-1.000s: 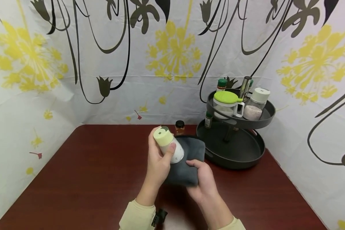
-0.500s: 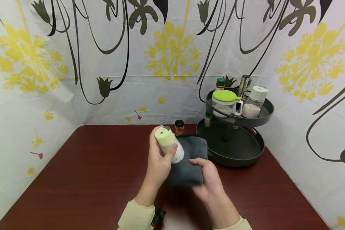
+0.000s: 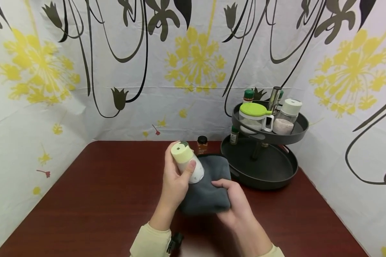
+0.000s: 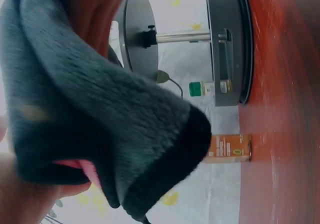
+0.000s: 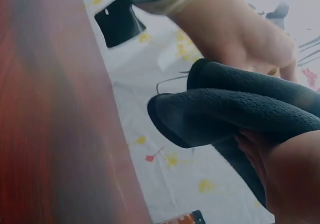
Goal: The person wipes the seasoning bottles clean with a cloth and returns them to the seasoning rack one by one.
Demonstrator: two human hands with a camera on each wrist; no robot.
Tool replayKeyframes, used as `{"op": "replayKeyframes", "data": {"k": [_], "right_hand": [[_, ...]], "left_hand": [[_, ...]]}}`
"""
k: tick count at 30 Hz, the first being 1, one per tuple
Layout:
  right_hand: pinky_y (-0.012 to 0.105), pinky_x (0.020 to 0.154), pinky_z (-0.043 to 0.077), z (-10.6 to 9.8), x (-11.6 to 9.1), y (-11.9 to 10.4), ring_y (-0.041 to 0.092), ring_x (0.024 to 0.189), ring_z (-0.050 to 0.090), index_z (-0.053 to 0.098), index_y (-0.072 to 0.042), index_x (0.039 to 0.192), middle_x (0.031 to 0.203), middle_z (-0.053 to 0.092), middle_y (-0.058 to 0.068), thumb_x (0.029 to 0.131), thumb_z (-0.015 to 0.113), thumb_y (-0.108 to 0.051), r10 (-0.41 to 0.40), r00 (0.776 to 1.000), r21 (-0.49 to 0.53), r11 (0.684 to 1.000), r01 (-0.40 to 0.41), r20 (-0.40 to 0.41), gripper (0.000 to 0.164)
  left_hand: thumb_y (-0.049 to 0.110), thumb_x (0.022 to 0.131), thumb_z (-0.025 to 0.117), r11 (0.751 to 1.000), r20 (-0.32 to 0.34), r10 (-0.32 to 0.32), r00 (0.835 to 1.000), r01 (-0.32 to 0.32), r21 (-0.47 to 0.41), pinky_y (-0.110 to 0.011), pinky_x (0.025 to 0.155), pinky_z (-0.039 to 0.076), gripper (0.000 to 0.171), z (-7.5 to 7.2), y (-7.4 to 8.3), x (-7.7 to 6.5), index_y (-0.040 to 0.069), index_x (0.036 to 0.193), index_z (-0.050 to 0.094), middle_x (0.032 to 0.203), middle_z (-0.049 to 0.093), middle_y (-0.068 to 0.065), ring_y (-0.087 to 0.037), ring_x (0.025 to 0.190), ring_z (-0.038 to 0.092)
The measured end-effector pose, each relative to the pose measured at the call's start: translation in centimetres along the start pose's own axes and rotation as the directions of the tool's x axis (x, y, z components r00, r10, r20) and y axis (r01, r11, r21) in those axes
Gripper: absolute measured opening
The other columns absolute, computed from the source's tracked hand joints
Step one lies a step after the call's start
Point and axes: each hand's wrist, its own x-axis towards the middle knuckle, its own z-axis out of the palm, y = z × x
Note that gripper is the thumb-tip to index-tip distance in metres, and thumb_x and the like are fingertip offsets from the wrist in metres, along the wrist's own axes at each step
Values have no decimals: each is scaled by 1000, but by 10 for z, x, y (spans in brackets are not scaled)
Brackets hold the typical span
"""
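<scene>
My left hand [image 3: 176, 182] grips a shaker jar [image 3: 197, 172] with a pale yellow-green lid, tilted with its lid toward the upper left. My right hand [image 3: 234, 200] holds a folded dark grey cloth [image 3: 209, 196], thumb on top and fingers underneath. The cloth lies behind and below the jar, against its lower end. In the left wrist view the cloth [image 4: 120, 109] hides the jar. The right wrist view shows the folds of the cloth [image 5: 235, 101] between the right hand [image 5: 295, 174] and the left hand [image 5: 245, 39].
A dark two-tier round rack [image 3: 263, 178] stands at the back right. Its upper tier carries a green-lidded jar [image 3: 252, 116], a white-lidded jar [image 3: 286, 117] of pink grains and green-capped bottles. A black-capped spice jar [image 3: 202, 144] stands behind the hands on the red-brown table [image 3: 115, 192].
The right hand and the cloth have shifted slightly right and down, the cloth rubbing along the jar's lower end. The left hand keeps its grip on the jar, nearly in place.
</scene>
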Motion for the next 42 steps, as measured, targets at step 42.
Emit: {"op": "replayKeyframes", "data": {"k": [42], "right_hand": [[31, 110, 53, 5, 9, -9, 19, 147, 42, 16, -9, 165, 164, 33, 7, 107, 41, -13, -16, 999, -121, 992, 20, 35, 63]], "left_hand": [[1, 103, 65, 996, -26, 80, 996, -81, -23, -27, 109, 51, 65, 2, -9, 7, 4, 158, 29, 138, 57, -22, -28, 124, 61]]}}
